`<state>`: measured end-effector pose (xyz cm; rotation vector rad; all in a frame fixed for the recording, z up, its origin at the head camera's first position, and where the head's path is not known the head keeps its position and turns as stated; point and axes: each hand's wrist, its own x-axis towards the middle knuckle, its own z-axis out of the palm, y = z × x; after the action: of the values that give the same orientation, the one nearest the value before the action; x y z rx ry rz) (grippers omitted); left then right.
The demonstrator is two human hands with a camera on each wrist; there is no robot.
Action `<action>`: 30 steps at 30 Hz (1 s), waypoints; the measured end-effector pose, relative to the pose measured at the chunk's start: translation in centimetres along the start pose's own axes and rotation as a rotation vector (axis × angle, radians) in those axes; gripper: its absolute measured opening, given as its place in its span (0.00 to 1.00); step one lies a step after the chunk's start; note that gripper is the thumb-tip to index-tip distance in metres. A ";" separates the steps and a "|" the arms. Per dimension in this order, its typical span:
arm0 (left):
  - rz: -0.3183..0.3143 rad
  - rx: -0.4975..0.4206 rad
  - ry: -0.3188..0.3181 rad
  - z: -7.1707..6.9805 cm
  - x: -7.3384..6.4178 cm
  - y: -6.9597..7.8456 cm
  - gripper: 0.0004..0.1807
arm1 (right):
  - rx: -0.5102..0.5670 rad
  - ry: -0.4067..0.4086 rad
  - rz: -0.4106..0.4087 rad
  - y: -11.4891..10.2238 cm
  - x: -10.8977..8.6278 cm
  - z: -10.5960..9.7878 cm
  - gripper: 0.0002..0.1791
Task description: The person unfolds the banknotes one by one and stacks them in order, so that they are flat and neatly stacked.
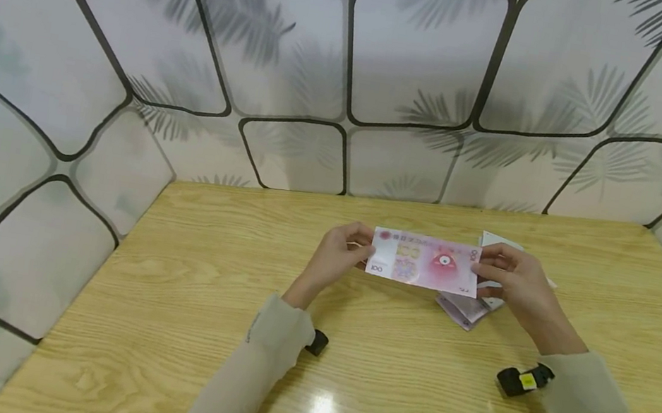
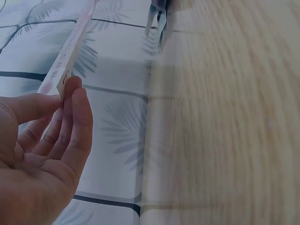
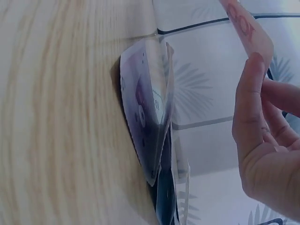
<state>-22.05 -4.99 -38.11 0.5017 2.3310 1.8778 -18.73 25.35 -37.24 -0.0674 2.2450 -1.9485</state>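
A pink play banknote marked 100, with a one-eyed cartoon figure on it, is stretched flat between both hands above the table. Its left end is pinched between thumb and fingers of my left hand. My right hand pinches the opposite end. In the left wrist view the banknote appears nearly edge-on, leaving the left hand. Behind and below the right hand lies a loose pile of folded banknotes, partly hidden by that hand. The right wrist view shows these folded notes beside the right hand.
The wooden table runs back to a wall covering with dark outlines and leaf prints. Black straps with small devices sit at both wrists, one strap at the right and another strap at the left.
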 end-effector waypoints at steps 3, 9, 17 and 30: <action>-0.020 -0.018 -0.006 -0.1 -0.3 0.1 0.12 | 0.037 -0.007 -0.005 0.0 -0.1 0.0 0.05; -0.030 -0.032 -0.037 -0.4 -1.0 0.3 0.20 | 0.051 -0.042 -0.023 0.1 -0.2 -0.1 0.11; 0.004 -0.022 -0.061 -1.0 -1.9 0.0 0.25 | 0.001 -0.063 -0.040 0.4 -0.4 0.4 0.07; 0.037 -0.013 -0.036 -1.6 -3.1 -0.5 0.26 | -0.034 -0.080 -0.100 0.3 -0.8 1.4 0.24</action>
<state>-19.72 -7.50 -38.59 0.5762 2.3012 1.8819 -17.73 24.09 -37.68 -0.2617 2.2638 -1.9191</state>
